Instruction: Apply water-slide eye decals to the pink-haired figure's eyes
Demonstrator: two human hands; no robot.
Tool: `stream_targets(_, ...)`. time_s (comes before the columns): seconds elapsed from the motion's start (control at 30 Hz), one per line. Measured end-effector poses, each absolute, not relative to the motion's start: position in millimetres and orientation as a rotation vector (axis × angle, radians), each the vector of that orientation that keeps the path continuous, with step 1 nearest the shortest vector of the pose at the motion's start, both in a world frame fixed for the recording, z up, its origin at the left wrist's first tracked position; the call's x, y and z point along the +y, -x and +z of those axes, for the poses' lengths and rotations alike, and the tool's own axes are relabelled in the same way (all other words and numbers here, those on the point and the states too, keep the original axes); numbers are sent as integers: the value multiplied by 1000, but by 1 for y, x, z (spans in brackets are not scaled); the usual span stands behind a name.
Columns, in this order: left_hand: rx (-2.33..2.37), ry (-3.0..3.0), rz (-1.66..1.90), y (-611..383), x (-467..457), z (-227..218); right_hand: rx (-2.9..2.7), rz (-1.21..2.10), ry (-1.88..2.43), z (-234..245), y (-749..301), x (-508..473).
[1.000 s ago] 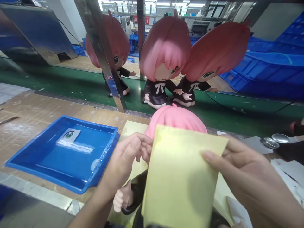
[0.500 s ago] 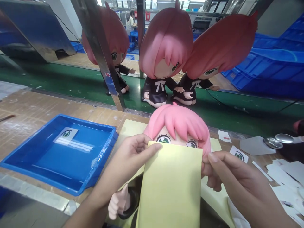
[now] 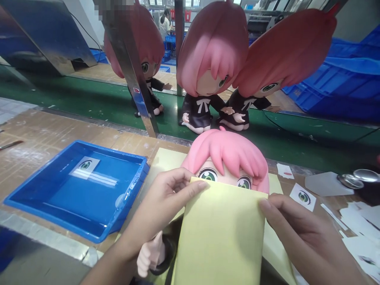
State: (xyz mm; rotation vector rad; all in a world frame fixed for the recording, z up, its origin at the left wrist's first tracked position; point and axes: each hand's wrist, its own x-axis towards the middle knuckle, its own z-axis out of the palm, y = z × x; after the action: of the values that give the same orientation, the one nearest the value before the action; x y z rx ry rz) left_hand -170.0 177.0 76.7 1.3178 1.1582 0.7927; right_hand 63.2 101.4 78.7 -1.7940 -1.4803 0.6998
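A sheet of yellow paper [image 3: 222,233] is stretched between both hands, covering the lower face and most of the body of a pink-haired doll figure [image 3: 225,150]. My left hand [image 3: 175,190] pinches the sheet's upper left corner, thumb in front. At the upper right corner, my right hand [image 3: 285,213] grips the paper between thumb and fingers. The figure's green eyes show just above the paper's top edge. One small pale fist of the figure, with a black cuff, sticks out below my left wrist. More yellow paper [image 3: 169,158] lies beneath the figure.
At left, a blue tray [image 3: 97,233] of water holds an eye decal [image 3: 84,166]. Pink-haired figures [image 3: 210,51] stand on the green conveyor [image 3: 97,99] behind a metal post [image 3: 127,67]. To the right lie another eye decal [image 3: 303,196], paper scraps [image 3: 362,233] and spoons [image 3: 350,181].
My right hand has moved from beside the figure's hair onto the paper's upper right corner and now pinches it. My left hand keeps its pinch. The view has shifted slightly.
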Motion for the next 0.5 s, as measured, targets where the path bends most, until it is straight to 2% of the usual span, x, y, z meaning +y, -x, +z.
stream_targets(0.13, 1205, -1304, 754, 170, 176, 77, -1371, 758, 1969, 80, -56, 101)
stream_targets(0.5, 1235, -1341, 731, 168, 178, 77, -1535, 523, 1787, 53, -71, 105)
